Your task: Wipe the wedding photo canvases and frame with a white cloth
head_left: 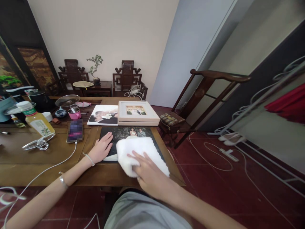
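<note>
A dark framed photo [133, 133] lies flat at the near right corner of the wooden table [47, 165]. My left hand [102, 148] rests flat on its left edge, fingers spread. A white folded cloth [139, 149] covers the photo's lower half. My right hand [149, 173] presses down on the cloth's near side, fingers stretched over it.
Behind the photo lie a white-framed picture [138, 112] on a stack and an unframed print [103, 115]. A phone [75, 131] with a white cable, a juice bottle [38, 121], a pink cup [74, 113] and dishes crowd the left. A wooden chair [190, 105] stands right.
</note>
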### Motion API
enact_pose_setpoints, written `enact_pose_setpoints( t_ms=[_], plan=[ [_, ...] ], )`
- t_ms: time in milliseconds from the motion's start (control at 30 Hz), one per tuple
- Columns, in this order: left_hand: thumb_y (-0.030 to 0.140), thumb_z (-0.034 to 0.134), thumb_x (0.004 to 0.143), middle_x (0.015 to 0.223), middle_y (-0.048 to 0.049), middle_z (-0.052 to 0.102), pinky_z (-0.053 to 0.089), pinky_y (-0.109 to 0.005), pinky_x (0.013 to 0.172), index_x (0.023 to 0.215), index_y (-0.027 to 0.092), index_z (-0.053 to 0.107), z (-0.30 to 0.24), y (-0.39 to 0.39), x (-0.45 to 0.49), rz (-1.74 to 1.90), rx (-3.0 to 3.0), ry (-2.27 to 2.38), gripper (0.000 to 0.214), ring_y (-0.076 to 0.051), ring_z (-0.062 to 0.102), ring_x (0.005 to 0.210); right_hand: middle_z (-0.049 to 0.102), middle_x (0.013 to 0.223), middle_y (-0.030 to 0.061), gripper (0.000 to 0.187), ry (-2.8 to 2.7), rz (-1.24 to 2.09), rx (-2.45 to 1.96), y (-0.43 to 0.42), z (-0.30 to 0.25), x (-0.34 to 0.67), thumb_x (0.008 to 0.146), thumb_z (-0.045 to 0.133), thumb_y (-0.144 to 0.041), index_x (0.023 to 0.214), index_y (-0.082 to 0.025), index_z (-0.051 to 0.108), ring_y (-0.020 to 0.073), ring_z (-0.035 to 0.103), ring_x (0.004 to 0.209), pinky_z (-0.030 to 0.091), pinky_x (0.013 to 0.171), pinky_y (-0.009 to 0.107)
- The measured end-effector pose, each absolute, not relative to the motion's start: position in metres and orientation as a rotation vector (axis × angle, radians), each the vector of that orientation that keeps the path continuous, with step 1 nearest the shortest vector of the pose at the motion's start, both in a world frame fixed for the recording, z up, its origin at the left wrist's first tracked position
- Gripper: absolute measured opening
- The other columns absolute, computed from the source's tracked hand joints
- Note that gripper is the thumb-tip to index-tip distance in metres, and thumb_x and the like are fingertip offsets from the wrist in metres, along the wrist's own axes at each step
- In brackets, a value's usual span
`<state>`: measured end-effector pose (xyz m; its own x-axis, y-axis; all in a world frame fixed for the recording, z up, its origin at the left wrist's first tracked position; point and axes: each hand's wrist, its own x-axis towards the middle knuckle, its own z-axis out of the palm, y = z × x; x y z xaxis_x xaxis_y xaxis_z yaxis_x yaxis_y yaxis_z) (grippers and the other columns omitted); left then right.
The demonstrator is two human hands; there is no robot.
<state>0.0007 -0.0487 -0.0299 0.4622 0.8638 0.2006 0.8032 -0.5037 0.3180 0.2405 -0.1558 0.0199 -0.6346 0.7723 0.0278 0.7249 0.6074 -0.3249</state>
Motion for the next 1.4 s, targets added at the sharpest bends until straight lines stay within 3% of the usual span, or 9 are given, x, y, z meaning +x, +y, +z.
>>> enact_pose_setpoints(
  t_ms=[233,433,633,933,1133,1300,1400],
  plan=[
    [0.033,0.028,0.094,0.148,-0.0118,0.034,0.030,-0.046,0.109,0.135,0.013,0.043,-0.029,-0.049,0.001,0.500,2.531,1.459,0.048,-0.022,0.026,0.139,0.044,0.142,0.0116,0.048,-2.677,0.520,-1.212,-0.168,0.025,0.240,0.066,0.043,-0.005,0.107,-0.016,0.066,0.0282,0.028,0.136,0.019,0.110,0.053],
    [0.032,0.028,0.094,0.149,-0.0113,0.033,0.033,-0.048,0.107,0.138,0.014,0.039,-0.029,-0.049,0.001,0.491,2.523,1.456,0.048,-0.023,0.027,0.139,0.056,0.126,0.0188,0.041,-2.650,0.291,-1.311,-0.106,0.025,0.221,0.074,0.042,-0.005,0.108,-0.013,0.064,0.0298,0.038,0.130,0.030,0.103,0.049],
    [0.031,0.030,0.094,0.148,-0.0103,0.035,0.029,-0.046,0.110,0.138,0.016,0.040,-0.030,-0.048,0.000,0.532,2.520,1.429,0.048,-0.023,0.028,0.138,0.063,0.111,0.0160,0.035,-2.606,0.141,-1.389,-0.047,0.027,0.202,0.078,0.041,-0.008,0.104,-0.016,0.064,0.0271,0.051,0.114,0.036,0.094,0.039],
    [0.031,0.029,0.094,0.148,-0.0116,0.034,0.029,-0.047,0.109,0.138,0.015,0.040,-0.031,-0.048,0.000,0.507,2.521,1.449,0.048,-0.022,0.027,0.139,0.061,0.114,0.0164,0.035,-2.629,0.128,-1.415,-0.063,0.025,0.203,0.075,0.041,-0.006,0.100,-0.014,0.064,0.0282,0.046,0.118,0.037,0.093,0.044],
    [0.032,0.028,0.094,0.149,-0.0114,0.033,0.034,-0.049,0.106,0.138,0.016,0.040,-0.028,-0.050,0.001,0.484,2.504,1.464,0.048,-0.024,0.026,0.139,0.047,0.138,0.0156,0.042,-2.670,0.281,-1.306,-0.134,0.023,0.218,0.073,0.041,-0.005,0.108,-0.013,0.064,0.0310,0.032,0.133,0.026,0.104,0.055],
    [0.033,0.028,0.094,0.148,-0.0121,0.034,0.031,-0.047,0.108,0.136,0.014,0.042,-0.029,-0.049,0.001,0.511,2.515,1.451,0.048,-0.023,0.027,0.139,0.043,0.142,0.0102,0.044,-2.681,0.461,-1.224,-0.167,0.024,0.229,0.068,0.045,-0.007,0.106,-0.015,0.066,0.0293,0.029,0.136,0.021,0.109,0.053],
    [0.033,0.028,0.094,0.149,-0.0120,0.033,0.032,-0.048,0.107,0.136,0.014,0.042,-0.029,-0.049,0.001,0.501,2.513,1.460,0.048,-0.023,0.026,0.139,0.048,0.139,0.0119,0.045,-2.636,0.452,-1.256,-0.156,0.021,0.237,0.067,0.045,-0.006,0.105,-0.015,0.067,0.0260,0.032,0.135,0.022,0.110,0.048]
  ],
)
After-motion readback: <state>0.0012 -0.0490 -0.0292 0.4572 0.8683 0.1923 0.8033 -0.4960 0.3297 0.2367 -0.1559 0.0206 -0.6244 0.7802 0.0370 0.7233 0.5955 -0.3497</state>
